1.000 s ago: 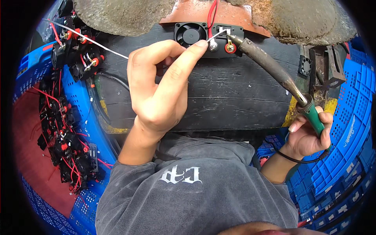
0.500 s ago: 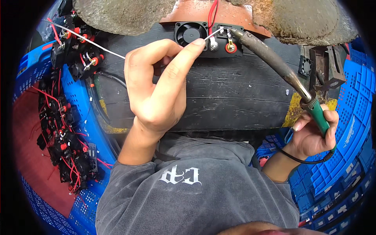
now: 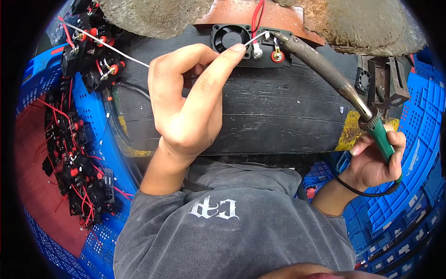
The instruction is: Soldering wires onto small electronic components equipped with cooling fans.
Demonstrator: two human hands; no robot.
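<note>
My left hand (image 3: 188,97) pinches a strand of solder wire (image 3: 116,50) between thumb and forefinger. The strand's tip reaches the terminals of a black panel (image 3: 265,59), and its long tail runs off to the upper left. My right hand (image 3: 375,156) is wrapped round the green handle of a soldering iron (image 3: 337,83), whose tip rests at the same terminals, close to the solder end. The panel carries a small black fan (image 3: 231,39), a silver ring terminal (image 3: 257,52), an orange-ringed one (image 3: 277,56) and red wires (image 3: 258,16) leading away.
Under the panel is a dark, scratched bench (image 3: 278,111) with yellow-marked corners. Two stone-like slabs (image 3: 148,18) lie along its far side. A metal bracket (image 3: 395,83) stands at right. Wired fan assemblies (image 3: 76,162) fill a blue crate (image 3: 95,125) at left; another blue crate (image 3: 418,125) is at right.
The panel has shifted slightly to the right, and the soldering iron with my right hand a little too. The solder strand still reaches the terminals; both grips are unchanged.
</note>
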